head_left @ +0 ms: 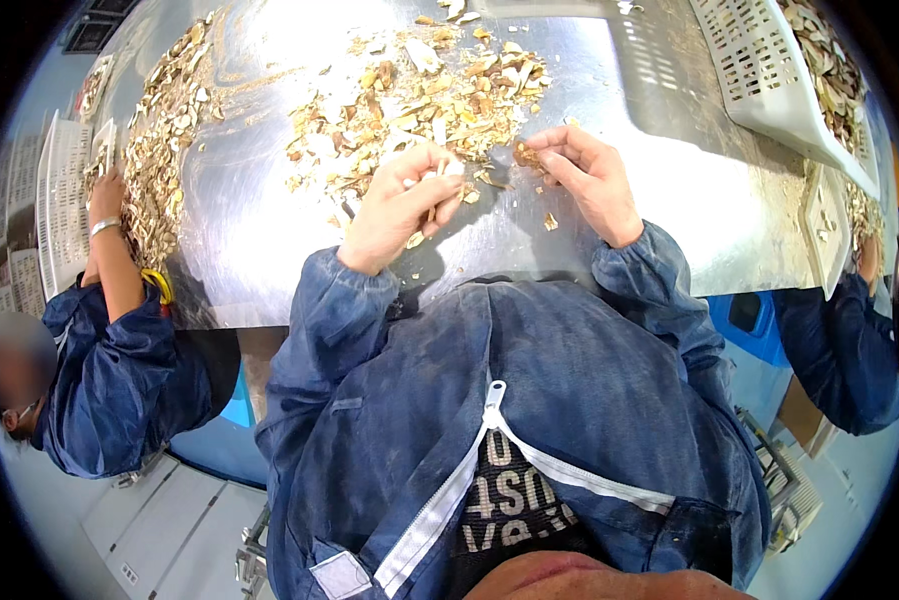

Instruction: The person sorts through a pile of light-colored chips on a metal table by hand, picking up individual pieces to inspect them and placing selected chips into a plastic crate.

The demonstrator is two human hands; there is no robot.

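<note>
Several pale pieces of what look like dried mushroom slices [450, 169] are held in my left hand [408, 206], its fingers curled around them. My right hand [588, 176] pinches a brown dried piece [526, 155] between thumb and fingertips, a little to the right of the left hand. Both hands are just above the near part of a shiny metal table [494, 247]. Beyond them lies a loose spread of dried mushroom slices and crumbs [419, 105], white, yellow and brown. A small fragment [550, 221] lies on the metal below my right hand.
At left, a co-worker [119, 360] reaches to a long heap of slices [156, 165] beside white perforated baskets [64, 202]. A white basket of slices [764, 82] stands at upper right, a white tray [821, 225] below it. Another co-worker's sleeve [839, 360] is at far right.
</note>
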